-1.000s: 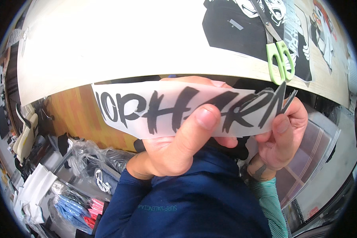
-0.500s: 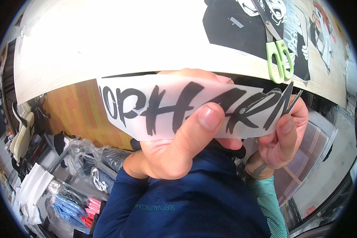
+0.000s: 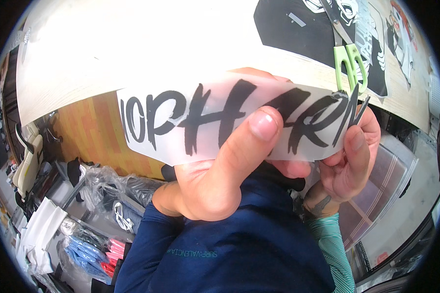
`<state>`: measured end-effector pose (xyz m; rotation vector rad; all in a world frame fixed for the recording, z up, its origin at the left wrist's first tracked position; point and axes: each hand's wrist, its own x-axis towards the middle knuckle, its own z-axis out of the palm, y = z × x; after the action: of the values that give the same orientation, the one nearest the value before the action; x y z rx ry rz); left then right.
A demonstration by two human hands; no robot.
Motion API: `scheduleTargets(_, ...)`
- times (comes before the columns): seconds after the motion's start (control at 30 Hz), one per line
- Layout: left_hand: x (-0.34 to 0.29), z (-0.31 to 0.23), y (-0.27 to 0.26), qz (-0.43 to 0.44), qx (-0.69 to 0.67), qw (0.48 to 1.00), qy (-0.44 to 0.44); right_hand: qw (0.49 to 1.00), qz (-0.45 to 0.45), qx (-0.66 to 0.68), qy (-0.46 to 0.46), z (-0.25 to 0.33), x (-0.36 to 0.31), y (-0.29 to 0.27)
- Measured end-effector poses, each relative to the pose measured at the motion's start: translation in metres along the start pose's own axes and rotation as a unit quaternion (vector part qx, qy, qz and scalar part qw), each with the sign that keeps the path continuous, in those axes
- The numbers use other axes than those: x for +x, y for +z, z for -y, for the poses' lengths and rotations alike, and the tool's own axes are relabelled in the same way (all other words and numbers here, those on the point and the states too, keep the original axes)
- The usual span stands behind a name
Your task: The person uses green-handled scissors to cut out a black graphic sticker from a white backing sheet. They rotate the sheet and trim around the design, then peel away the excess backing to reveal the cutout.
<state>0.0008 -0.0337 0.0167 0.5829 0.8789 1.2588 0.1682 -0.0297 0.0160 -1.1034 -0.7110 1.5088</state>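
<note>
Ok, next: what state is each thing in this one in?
Lettered strip: held up, right end bent
Left hand: closed on the strip, thumb in front
Right hand: pinching the strip's right end
Scissors: lying across the black sheet, blade tips out of frame
Black sheet: lying on the table
Blue garments: in clear plastic

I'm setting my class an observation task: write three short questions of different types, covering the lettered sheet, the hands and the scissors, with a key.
1. Which hand holds the right end of the translucent lettered sheet? (A) left (B) right
2. True or false: the left hand has its thumb across the front of the sheet.
3. Fill in: the scissors have ____ handles.

Key:
1. B, the right hand
2. True
3. light green
</note>
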Motion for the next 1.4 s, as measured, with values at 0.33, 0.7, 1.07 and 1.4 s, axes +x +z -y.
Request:
scheduleTargets(0.33, -0.005, -0.005, 0.011, -0.051, -0.045, 0.996, -0.061, 1.0, -0.009, -0.006, -0.009, -0.001, 0.001, -0.003)
scheduleTargets(0.7, 0.014, -0.007, 0.0, 0.077, 0.013, 0.994, 0.08, 0.973, -0.089, -0.14, -0.163, -0.009, 0.006, -0.011)
scheduleTargets(1.07, -0.001, 0.001, 0.003, -0.109, 0.029, 0.992, 0.06, 0.759, -0.099, -0.578, -0.284, 0.001, 0.039, -0.05)
scheduleTargets(1.4, 0.014, -0.016, -0.036, 0.0, 0.048, 0.999, 0.012, 0.684, -0.044, -0.721, -0.104, 0.038, 0.061, -0.043)
